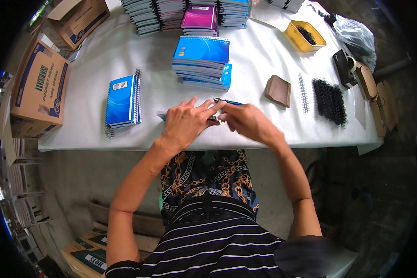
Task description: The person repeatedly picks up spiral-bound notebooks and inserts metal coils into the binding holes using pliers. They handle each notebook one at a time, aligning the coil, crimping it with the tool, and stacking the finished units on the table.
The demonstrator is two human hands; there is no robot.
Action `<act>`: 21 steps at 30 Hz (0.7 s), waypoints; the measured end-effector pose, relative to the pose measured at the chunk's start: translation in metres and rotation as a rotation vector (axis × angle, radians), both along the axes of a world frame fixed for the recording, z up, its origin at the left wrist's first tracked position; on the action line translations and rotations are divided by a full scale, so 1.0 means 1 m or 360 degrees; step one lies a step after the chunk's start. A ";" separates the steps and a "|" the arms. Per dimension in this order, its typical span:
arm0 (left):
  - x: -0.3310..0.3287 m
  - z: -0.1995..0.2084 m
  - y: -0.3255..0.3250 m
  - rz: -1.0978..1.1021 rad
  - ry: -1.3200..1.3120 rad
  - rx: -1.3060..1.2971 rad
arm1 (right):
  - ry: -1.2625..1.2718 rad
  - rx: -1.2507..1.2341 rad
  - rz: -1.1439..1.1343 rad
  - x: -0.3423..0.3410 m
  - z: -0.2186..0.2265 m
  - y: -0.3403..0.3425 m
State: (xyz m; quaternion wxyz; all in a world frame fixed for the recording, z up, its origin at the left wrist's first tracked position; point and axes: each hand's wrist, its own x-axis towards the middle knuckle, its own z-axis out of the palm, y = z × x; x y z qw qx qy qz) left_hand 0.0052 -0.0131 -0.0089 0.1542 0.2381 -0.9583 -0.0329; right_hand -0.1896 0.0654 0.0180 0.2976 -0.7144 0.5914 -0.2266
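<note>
Your left hand (186,121) presses the notebook (217,107) flat to the table (264,69), fingers spread; your right hand (251,123) apparently pinches its spiral.

White table (125,60), cloth-covered. On it: stacks of blue spiral notebooks (201,62) at centre, smaller stack (122,101) to left, more stacks along far edge (171,14). Right side: brown holder (278,91), loose wire coil (303,93), heap of black coils (329,100), yellow tray (304,36), tape dispenser (345,67), plastic bag (356,37). Cardboard box (78,21) at far left corner.
</note>
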 end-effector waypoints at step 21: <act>0.023 0.006 -0.007 0.0103 -0.0013 0.0175 | -0.0583 0.0268 0.0549 -0.046 0.002 -0.042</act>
